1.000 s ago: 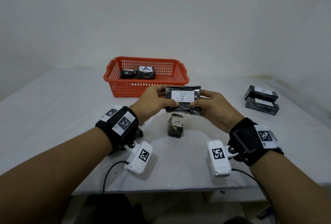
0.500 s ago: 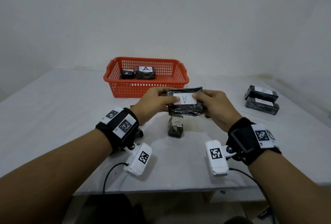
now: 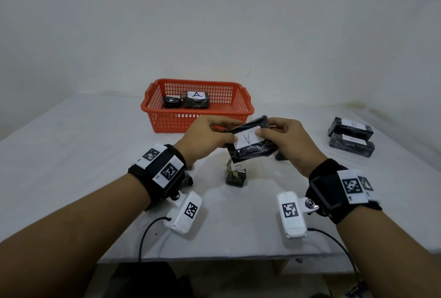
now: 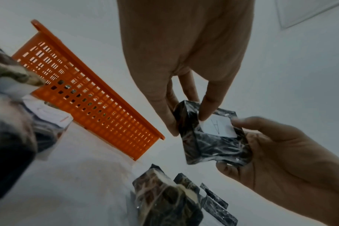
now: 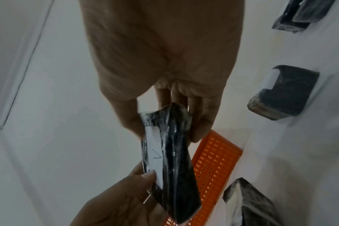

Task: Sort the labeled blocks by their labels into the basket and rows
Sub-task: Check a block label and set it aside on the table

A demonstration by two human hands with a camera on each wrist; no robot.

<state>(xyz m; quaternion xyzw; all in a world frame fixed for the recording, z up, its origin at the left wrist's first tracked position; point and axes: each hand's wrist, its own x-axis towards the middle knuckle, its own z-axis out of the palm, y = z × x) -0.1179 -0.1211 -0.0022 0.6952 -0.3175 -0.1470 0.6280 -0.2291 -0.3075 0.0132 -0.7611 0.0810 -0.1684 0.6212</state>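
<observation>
**A-block held in both hands, basket drop pending**

Held above the worktop (image 3: 71, 159) between both hands — black wrapped block with a white "A" label (image 3: 250, 145), tilted, one corner raised toward the basket. Left hand (image 3: 205, 138) pinching the block's left end, thumb on the label edge; right hand (image 3: 288, 140) pinching the right end, thumb likewise on the label. Both hands closed around the same block, neither free.

Orange basket (image 3: 198, 121) just behind the hands, already holding an A-labeled block (image 3: 196, 100) and a smaller dark block (image 3: 171, 101), label not readable. Two blocks in a row at far right (image 3: 350, 136), the farther one marked "B", the nearer label unclear. One small block standing on the worktop below the hands (image 3: 235, 175), label too small to read; more blocks near the left wrist, only partly seen.

Step judged: label check done or under way, A-block headed for the basket. Next move likely calls for release by one hand, forward carry over the near rim, set-down in the open space right of the A-block inside — wrap looks slick, firm pinch advisable.
</observation>
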